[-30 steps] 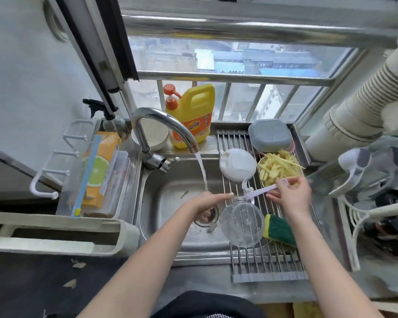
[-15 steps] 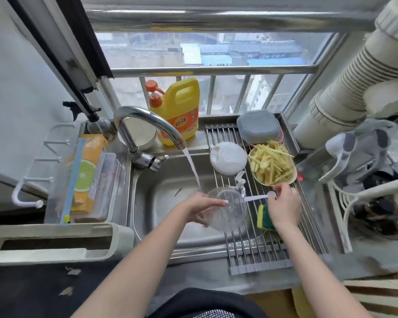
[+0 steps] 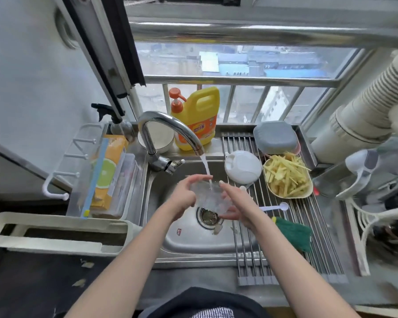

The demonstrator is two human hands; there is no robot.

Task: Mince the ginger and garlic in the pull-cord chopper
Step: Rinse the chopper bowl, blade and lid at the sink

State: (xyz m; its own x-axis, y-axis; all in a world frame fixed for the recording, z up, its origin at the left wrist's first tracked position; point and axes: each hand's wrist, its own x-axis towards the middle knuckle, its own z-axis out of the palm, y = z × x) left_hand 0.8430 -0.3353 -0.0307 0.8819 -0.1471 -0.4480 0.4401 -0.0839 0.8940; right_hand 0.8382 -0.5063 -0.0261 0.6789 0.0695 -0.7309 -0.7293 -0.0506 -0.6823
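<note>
Over the open middle of the sink (image 3: 184,239), between the faucet (image 3: 170,125) and the rack's (image 3: 285,260) left edge, the left hand (image 3: 184,198) and right hand (image 3: 238,206) both grip the clear chopper bowl (image 3: 208,197) under running water. Half a second earlier the right hand held the small white spoon (image 3: 275,207), which now lies on the rack. Beyond it lies the white chopper lid (image 3: 242,166) beside a dish (image 3: 306,195) of ginger strips (image 3: 285,174).

Water runs from the faucet (image 3: 170,125) into the sink (image 3: 182,237). A yellow detergent bottle (image 3: 197,118) stands on the ledge behind. On the drying rack (image 3: 308,237) lie a green scouring pad (image 3: 294,232) and a grey sponge (image 3: 275,137).
</note>
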